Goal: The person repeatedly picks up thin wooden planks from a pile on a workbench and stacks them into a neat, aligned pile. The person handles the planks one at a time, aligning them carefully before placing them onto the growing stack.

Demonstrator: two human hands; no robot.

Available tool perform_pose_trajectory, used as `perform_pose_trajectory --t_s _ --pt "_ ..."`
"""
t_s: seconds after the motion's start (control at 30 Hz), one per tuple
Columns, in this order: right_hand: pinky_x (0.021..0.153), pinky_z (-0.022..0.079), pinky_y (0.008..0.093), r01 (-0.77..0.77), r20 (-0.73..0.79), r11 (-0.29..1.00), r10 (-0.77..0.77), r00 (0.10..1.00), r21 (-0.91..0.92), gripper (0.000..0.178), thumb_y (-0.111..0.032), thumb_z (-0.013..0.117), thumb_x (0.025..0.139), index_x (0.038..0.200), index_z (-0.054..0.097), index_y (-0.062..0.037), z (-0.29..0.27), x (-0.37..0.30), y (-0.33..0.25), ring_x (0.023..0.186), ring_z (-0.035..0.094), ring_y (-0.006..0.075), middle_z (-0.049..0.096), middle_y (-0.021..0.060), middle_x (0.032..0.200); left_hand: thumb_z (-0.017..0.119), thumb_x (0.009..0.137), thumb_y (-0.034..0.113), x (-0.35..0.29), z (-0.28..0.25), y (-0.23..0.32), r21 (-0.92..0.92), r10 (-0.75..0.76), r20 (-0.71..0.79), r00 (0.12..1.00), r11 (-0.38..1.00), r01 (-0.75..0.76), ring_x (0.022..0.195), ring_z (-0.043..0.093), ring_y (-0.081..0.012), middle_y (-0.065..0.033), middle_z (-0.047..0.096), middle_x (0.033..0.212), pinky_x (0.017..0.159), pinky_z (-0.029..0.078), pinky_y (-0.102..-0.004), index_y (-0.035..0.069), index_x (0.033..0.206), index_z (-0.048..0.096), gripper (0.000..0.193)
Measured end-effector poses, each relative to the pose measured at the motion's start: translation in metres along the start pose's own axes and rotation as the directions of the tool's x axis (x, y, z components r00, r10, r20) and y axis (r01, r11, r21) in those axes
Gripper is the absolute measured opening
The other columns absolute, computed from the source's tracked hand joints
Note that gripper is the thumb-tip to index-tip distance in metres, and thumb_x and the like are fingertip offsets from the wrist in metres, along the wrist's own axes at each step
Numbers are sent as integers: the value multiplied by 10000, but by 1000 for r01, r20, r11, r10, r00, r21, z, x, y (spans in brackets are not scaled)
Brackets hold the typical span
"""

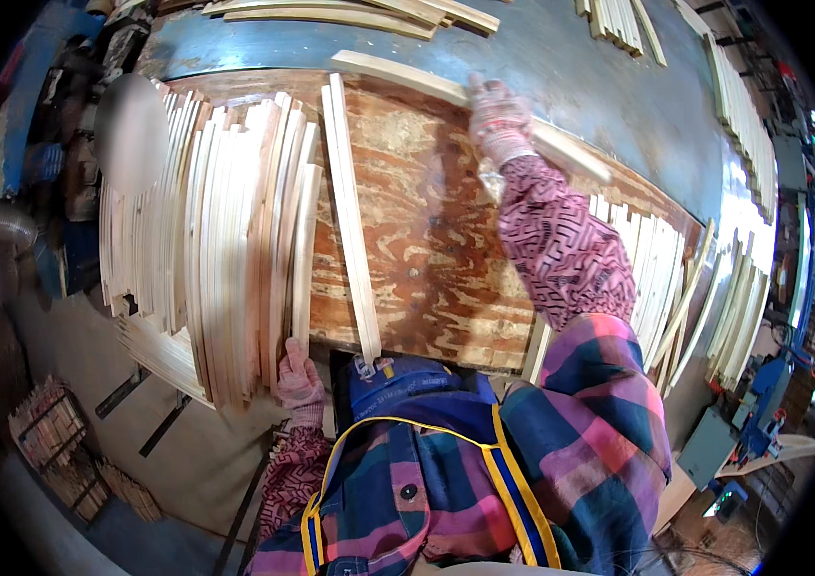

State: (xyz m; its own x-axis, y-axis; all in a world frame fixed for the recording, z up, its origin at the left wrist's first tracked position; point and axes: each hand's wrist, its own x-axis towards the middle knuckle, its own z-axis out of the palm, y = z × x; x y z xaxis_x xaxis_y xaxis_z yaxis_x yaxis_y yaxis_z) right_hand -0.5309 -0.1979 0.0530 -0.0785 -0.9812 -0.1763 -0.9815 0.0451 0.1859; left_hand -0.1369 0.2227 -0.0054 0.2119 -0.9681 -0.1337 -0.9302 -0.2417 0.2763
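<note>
My right hand (pixel 501 120), in a whitish-red knit glove, is stretched to the far side of a plywood board (pixel 417 221). Its fingers close over a pale wooden strip (pixel 398 77) that lies crosswise along the board's far edge. Lower on the left, my gloved left hand (pixel 300 382) rests at the near end of a short wooden strip (pixel 306 250), fingers extended. That strip borders a thick row of upright-lying strips (pixel 225 240). Between my hands, two strips lie side by side lengthwise (pixel 350 211) on the board, their near ends at my waist.
More strips (pixel 643 259) lie right of my right forearm, some slanting. Other strips (pixel 359 14) lie on the blue-grey table (pixel 609 106) beyond the board. A blurred round shape (pixel 132 134) covers part of the left row. Bundled wood (pixel 52 432) stands low on the left; machinery (pixel 753 413) is at right.
</note>
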Motion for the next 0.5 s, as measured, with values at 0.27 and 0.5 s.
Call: perform_pose_trajectory --t_s 0.27,0.5 --pt "1167 348 405 -61 90 977 43 995 203 853 -385 717 831 1544 280 -217 -17 -77 -1 1408 393 301 368 106 1558 635 925 353 39 36 18 -275 -539 41 841 803 528 850 636 -312 -148 625 998 781 528 -420 108 1231 601 393" --pt "1144 353 473 -185 190 983 182 965 0 811 -477 666 859 1542 289 -253 49 -102 101 1443 350 265 359 83 1570 702 851 497 74 -5 99 11 82 -222 972 997 -81 984 592 -324 -148 588 1137 894 516 -391 105 1414 484 720"
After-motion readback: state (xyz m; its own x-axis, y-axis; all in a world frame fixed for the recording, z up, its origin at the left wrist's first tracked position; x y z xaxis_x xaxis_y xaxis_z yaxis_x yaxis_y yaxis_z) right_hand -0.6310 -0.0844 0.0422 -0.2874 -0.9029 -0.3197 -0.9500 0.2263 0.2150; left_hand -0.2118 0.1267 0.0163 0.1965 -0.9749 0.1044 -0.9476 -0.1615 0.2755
